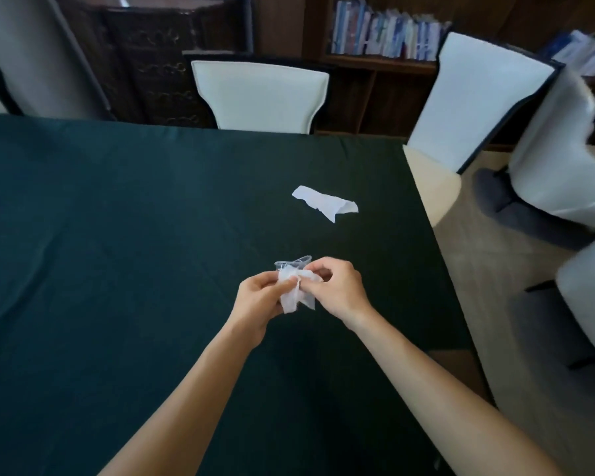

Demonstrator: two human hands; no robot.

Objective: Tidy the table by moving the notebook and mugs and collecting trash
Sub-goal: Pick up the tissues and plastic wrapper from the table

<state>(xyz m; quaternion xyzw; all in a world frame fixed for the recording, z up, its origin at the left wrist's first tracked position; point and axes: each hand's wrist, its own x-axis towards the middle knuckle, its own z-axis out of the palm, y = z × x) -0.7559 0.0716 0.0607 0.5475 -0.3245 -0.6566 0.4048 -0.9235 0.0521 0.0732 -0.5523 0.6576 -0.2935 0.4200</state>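
Observation:
Above the dark green tablecloth (117, 235) my left hand (258, 304) holds a crushed clear plastic cup (294, 263) with crumpled white tissue (296, 293) in and around it. My right hand (340, 290) pinches the same tissue from the right side, so both hands meet on the bundle. Further away and to the right, a torn piece of white paper (325, 202) lies flat on the cloth. No notebook or mug is in view.
White-backed chairs stand at the far edge (260, 94) and off the right corner (478, 97), with more chairs (560, 149) on the pale floor to the right. A dark bookshelf (385, 36) with books is behind. The table's right edge runs diagonally near the paper.

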